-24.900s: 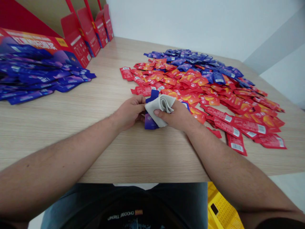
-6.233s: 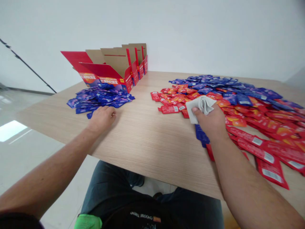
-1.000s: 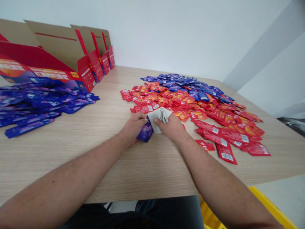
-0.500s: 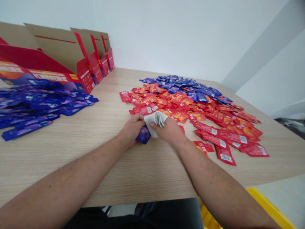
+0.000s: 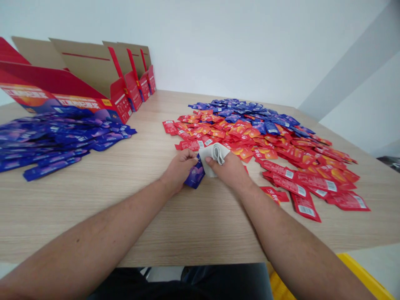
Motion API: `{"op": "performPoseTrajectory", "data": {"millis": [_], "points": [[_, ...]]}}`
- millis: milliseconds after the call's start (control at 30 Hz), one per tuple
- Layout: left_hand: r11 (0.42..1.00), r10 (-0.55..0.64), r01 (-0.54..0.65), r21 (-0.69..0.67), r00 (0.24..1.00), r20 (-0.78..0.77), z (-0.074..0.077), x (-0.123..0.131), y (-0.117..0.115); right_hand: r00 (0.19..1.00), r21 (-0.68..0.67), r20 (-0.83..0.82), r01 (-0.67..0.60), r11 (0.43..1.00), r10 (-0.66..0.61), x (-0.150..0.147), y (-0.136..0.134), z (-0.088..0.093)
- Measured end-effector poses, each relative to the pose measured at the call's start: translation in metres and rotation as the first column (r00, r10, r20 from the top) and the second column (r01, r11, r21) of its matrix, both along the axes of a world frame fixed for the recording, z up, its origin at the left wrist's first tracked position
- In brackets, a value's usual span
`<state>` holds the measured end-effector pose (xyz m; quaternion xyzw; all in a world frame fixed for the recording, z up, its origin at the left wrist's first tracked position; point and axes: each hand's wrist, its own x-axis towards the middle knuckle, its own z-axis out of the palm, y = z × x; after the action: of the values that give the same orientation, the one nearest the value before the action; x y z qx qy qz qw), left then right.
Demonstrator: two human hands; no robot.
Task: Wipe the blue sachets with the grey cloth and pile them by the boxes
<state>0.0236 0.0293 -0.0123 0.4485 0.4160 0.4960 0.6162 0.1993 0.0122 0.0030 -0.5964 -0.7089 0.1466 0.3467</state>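
My left hand (image 5: 181, 170) pinches a blue sachet (image 5: 195, 175) by its upper left part, above the table's middle. A folded grey-white cloth (image 5: 215, 155) is gripped in my right hand (image 5: 227, 166), thumb on top of its rolled fold. The cloth lies against the sachet's right side and hides part of it. Just beyond my hands spreads a heap of red and orange sachets (image 5: 237, 133).
Behind the red heap lie blue sachets (image 5: 250, 109). On the left is another pile of blue sachets (image 5: 62, 133), in front of open red cardboard boxes (image 5: 120, 100) by the wall. A yellow crate (image 5: 359, 271) stands below the table's right front edge.
The view has shifted slightly, so everything sits a little further right. More of the blue sachet shows between my hands. Both hands keep their grips.
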Motion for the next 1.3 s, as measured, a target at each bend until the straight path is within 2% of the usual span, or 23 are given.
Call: {"op": "performPoseTrajectory", "data": {"millis": [67,233,333,500,600,700,833,1000,1033,1100,1167,1200,1233,1300], "points": [[1.0,0.024,-0.024,0.019,1.0,0.005,0.0,0.0,0.001,0.999,0.0,0.002,-0.047,0.999,0.047,-0.001,-0.001,-0.001],[1.0,0.029,-0.029,0.01,0.999,0.036,0.0,0.0,0.002,1.0,0.004,0.008,-0.001,1.0,0.001,-0.004,-0.005,0.0],[0.999,0.023,-0.02,-0.026,0.995,0.099,0.001,0.001,0.001,0.999,0.009,0.02,-0.031,0.999,0.031,-0.003,-0.005,0.003],[0.99,0.013,0.012,-0.137,0.983,0.183,0.005,0.004,-0.001,1.0,0.003,0.008,-0.002,1.0,0.002,-0.005,-0.005,0.0],[0.964,0.083,-0.015,-0.265,0.965,0.249,0.009,0.004,0.001,0.996,0.009,0.042,-0.073,0.997,0.073,-0.013,-0.008,-0.006],[0.941,0.148,-0.047,-0.336,0.948,0.282,0.01,0.002,0.004,0.971,0.009,0.113,-0.213,0.977,0.21,-0.025,-0.013,-0.012],[0.946,0.15,-0.056,-0.32,0.95,0.275,0.009,0.0,0.006,0.932,-0.031,0.17,-0.318,0.947,0.319,-0.032,-0.02,-0.015],[0.961,0.079,-0.001,-0.277,0.959,0.272,0.007,0.001,0.002,0.906,-0.1,0.148,-0.386,0.917,0.397,-0.023,-0.02,-0.006],[0.964,0.07,0.007,-0.267,0.958,0.277,0.007,0.002,0.001,0.919,-0.088,0.151,-0.354,0.931,0.364,-0.019,-0.018,-0.003],[0.966,0.066,0.012,-0.259,0.954,0.292,0.009,0.002,0.002,0.977,0.007,0.131,-0.173,0.985,0.171,-0.008,-0.012,0.002],[0.962,0.073,0.014,-0.271,0.949,0.308,0.011,0.002,0.002,0.999,0.095,0.026,0.035,0.995,-0.038,0.003,-0.005,0.004],[0.959,0.077,0.016,-0.283,0.946,0.314,0.012,0.001,0.003,0.994,0.099,-0.06,0.102,0.99,-0.096,0.008,-0.002,0.003],[0.955,0.078,0.022,-0.295,0.943,0.323,0.013,0.001,0.003,0.978,0.07,-0.164,0.138,0.988,-0.126,0.012,0.0,0.002],[0.948,0.073,0.04,-0.316,0.939,0.336,0.014,0.001,0.003,0.921,-0.016,-0.376,0.107,0.994,-0.105,0.015,0.003,-0.003]]}}
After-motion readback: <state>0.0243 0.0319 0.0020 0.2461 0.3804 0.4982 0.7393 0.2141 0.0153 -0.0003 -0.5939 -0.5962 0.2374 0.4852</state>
